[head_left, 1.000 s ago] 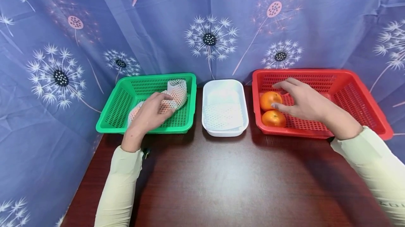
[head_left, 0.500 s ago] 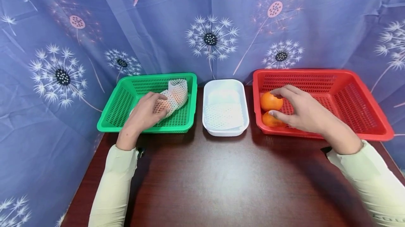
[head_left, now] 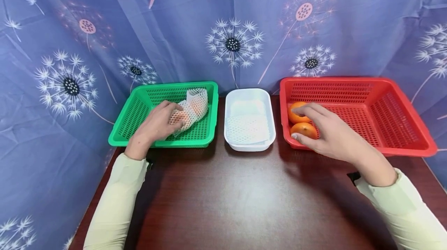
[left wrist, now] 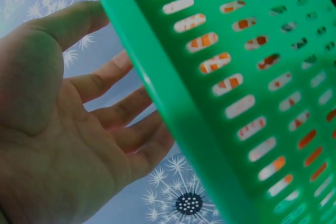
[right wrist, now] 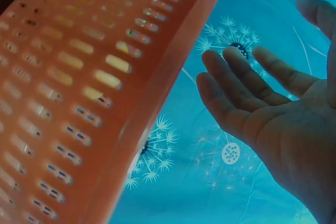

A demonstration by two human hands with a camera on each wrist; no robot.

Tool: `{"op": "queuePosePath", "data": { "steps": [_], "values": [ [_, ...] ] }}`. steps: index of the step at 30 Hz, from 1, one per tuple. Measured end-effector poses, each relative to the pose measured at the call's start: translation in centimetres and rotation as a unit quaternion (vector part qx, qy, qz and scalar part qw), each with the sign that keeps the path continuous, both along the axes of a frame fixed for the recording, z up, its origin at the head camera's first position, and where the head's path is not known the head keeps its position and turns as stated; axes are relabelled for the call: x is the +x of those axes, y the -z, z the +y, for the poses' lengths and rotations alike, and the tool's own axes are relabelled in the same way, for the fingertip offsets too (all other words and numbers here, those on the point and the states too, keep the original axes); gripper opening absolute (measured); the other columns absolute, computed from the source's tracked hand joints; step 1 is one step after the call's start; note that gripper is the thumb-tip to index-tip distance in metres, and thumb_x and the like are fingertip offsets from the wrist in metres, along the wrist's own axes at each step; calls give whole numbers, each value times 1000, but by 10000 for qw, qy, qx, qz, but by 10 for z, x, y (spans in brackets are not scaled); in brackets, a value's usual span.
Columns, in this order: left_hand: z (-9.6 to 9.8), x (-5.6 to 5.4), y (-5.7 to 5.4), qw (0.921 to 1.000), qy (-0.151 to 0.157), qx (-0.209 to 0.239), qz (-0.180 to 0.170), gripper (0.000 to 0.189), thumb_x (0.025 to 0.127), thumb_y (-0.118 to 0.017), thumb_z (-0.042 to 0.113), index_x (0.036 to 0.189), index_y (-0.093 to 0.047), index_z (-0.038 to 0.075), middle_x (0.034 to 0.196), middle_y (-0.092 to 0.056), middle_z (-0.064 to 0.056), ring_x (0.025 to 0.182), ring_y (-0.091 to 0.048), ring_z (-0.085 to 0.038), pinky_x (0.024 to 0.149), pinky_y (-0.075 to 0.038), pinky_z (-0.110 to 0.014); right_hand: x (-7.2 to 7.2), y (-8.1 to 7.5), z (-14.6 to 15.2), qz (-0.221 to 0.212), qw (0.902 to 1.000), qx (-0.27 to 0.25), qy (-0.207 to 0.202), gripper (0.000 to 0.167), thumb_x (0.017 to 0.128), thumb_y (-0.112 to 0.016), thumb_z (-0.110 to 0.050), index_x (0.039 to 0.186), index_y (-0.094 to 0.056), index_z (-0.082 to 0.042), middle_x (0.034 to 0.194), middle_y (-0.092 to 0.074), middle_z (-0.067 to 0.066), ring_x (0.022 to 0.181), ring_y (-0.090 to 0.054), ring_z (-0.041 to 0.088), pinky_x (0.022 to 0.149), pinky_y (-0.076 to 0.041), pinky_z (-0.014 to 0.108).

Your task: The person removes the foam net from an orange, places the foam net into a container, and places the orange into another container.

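My left hand (head_left: 153, 124) hovers over the green basket (head_left: 192, 142), fingers loosely bent and apart. Beside its fingertips lie orange fruits in white foam nets (head_left: 196, 106); the hand covers part of that basket. In the left wrist view, the palm faces the camera and nothing shows in it. Over the front left of the red basket (head_left: 380, 126), my right hand (head_left: 330, 133) has its thumb and fingers spread. Two oranges lie there, a rear orange (head_left: 294, 114) partly behind the fingers and a front orange (head_left: 304, 129) near the thumb. Contact with them cannot be told.
Between the baskets stands a white tray (head_left: 250, 147) with a white foam net (head_left: 244, 129) in it. All three containers stand at the back of a dark brown table (head_left: 223, 203), against a blue dandelion-print curtain (head_left: 188, 29).
My right hand has come lower and toward the front of the red basket. My left hand has drawn slightly left, showing more of the netted fruits. The containers have stayed put.
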State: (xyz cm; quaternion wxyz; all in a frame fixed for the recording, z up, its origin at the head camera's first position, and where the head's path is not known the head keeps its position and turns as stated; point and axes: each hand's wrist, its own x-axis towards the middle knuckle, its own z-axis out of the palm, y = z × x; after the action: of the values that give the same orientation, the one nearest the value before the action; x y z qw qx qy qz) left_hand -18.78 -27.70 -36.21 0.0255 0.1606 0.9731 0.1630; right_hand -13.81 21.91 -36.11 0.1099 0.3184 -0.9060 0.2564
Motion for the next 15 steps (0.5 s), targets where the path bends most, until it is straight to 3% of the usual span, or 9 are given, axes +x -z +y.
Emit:
{"op": "queuePosePath", "data": {
  "steps": [8,15],
  "values": [
    [0,-5,-6,9993,-78,-279,-239,52,100,-74,29,142,-60,2,140,-55,-20,123,-55,-37,102,-48,-57,12,7,-5,170,9998,-97,32,60,86,-89,-27,138,-63,-13,135,-61,1,126,-58,24,103,-48,51],
    [-2,-11,-10,9976,-110,-549,-418,55,101,-73,31,145,-59,2,146,-55,-21,132,-54,-39,105,-46,-61,23,15,-12,322,9992,-207,-104,64,84,-90,-26,140,-63,-10,136,-61,2,119,-61,18,104,-46,32]
  ]
}}
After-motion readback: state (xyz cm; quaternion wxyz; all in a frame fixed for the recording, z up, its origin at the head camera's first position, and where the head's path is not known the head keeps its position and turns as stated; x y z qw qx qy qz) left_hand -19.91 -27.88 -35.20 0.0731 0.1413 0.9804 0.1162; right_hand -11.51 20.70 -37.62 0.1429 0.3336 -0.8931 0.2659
